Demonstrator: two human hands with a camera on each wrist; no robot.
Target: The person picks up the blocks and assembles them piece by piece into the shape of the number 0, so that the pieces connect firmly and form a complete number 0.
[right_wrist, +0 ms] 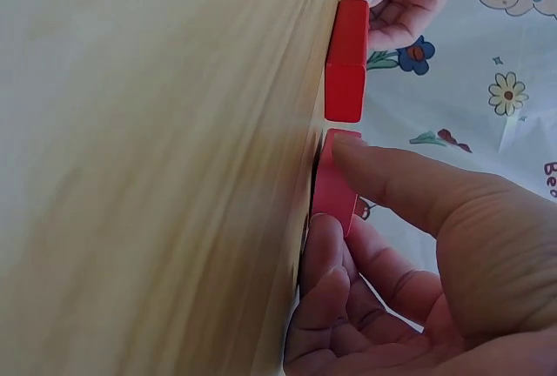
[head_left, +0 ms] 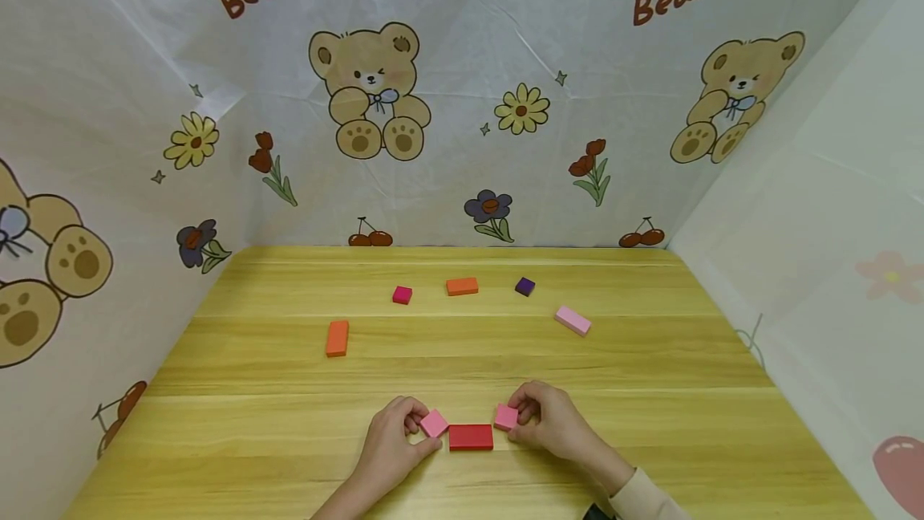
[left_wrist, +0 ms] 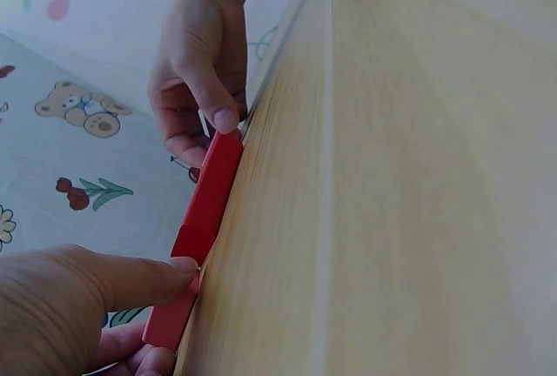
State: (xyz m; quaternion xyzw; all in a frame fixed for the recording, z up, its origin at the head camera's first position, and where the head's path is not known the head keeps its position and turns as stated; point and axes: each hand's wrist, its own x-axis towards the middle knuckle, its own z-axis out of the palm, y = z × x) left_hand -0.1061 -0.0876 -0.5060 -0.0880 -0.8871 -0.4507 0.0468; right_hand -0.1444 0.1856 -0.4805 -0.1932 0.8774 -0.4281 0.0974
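Observation:
A red rectangular block (head_left: 471, 437) lies flat near the front of the wooden table, between both hands. Beside its left end my left hand (head_left: 390, 441) pinches a pink square block (head_left: 434, 424) between thumb and fingers; this block is turned at an angle, its corner at or almost at the red one. My right hand (head_left: 550, 422) pinches a second pink square block (head_left: 506, 417) just off the red block's right end. A narrow gap separates that pink block (right_wrist: 334, 186) from the red block (right_wrist: 346, 63) in the right wrist view.
Farther back on the table (head_left: 433, 367) lie an orange block (head_left: 337, 339), a magenta block (head_left: 402, 295), another orange block (head_left: 462, 286), a dark purple block (head_left: 525, 286) and a light pink block (head_left: 573, 320). A bear-print cloth (head_left: 447, 183) hangs behind. Some black object (head_left: 597, 513) shows by the right sleeve.

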